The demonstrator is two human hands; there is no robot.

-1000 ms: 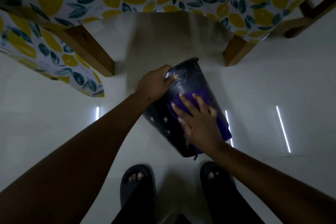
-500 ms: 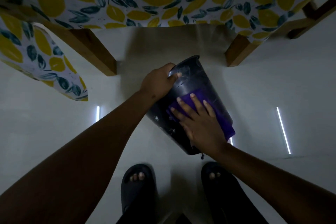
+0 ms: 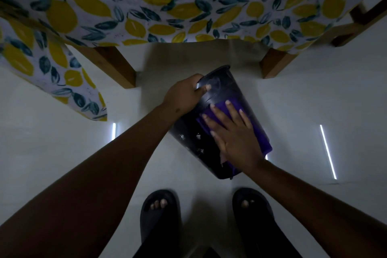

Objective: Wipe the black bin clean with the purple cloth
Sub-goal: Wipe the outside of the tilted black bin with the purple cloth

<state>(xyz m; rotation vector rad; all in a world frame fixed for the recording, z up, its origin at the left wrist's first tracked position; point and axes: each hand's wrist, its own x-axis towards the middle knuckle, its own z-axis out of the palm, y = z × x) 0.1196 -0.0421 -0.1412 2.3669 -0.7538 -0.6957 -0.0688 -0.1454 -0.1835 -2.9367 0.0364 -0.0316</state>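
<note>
Head view: the black bin (image 3: pixel 217 98) is tilted on its side above the pale floor (image 3: pixel 314 100), its rim toward the far side, and you cannot see what is inside it. The purple cloth (image 3: pixel 264 140) lies against its upper wall. Your right hand (image 3: pixel 234 138) presses flat on the cloth, fingers (image 3: pixel 231 109) spread and extended. Your left hand (image 3: pixel 185 95) has its fingers closed around the bin's rim. White specks show on the bin's left wall. Beyond it stands the counter (image 3: pixel 117 65) under a lemon-print tablecloth (image 3: pixel 188 2); your dark sandals (image 3: pixel 160 216) are nearest.

Glossy plastic bin (image 3: pixel 217 90); purple cloth (image 3: pixel 265 142); wooden table legs (image 3: pixel 117 67).
</note>
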